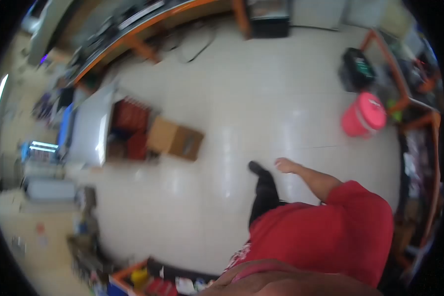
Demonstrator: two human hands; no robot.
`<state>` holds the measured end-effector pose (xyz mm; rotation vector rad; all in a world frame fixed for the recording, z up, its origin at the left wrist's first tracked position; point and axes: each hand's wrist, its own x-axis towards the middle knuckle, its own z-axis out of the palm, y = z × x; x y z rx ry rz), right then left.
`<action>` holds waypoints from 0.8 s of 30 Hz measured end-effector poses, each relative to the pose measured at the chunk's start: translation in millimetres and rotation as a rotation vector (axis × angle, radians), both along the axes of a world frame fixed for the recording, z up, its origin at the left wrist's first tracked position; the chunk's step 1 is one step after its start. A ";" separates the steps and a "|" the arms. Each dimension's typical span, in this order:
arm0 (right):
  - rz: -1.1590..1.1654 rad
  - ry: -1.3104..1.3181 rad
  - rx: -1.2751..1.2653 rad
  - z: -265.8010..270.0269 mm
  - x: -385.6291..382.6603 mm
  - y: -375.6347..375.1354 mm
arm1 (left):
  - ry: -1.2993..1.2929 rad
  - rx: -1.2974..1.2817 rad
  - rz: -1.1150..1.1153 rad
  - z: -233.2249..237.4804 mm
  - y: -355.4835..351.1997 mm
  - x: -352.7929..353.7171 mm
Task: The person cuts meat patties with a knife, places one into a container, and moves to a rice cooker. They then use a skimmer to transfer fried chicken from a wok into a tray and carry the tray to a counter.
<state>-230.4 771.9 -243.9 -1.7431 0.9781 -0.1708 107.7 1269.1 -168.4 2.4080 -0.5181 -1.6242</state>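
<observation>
My right hand (284,165) hangs above the pale tiled floor (241,89), in front of my red shirt (325,237) and near my dark shoe (255,167). Motion blur smears its fingers, so whether they are curled around anything does not show. Touching no furniture, the hand is well apart from the cardboard box (175,139) to its left and from the pink lidded bin (364,116) to its right. My left hand is out of the picture.
A white-topped table (86,128) with red crates (130,118) beneath stands left. An orange-edged workbench (148,22) runs along the top, a cable (202,49) on the floor below it. A black container (357,69) and orange-framed shelving (434,163) line the right.
</observation>
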 end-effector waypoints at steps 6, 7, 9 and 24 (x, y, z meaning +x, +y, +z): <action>-0.252 0.622 0.253 38.6 -59.8 -152.0 | -0.032 -0.179 -0.052 -31.3 -305.1 145.0; -0.374 0.629 0.278 49.8 -78.3 -173.0 | -0.016 -0.262 0.072 -22.6 -366.0 168.3; -0.339 0.683 0.271 19.3 -127.6 -214.7 | 0.036 -0.512 0.269 46.4 -503.3 199.9; -0.353 0.561 0.413 24.4 229.1 -697.6 | -0.164 -0.264 0.340 -23.7 -851.5 380.7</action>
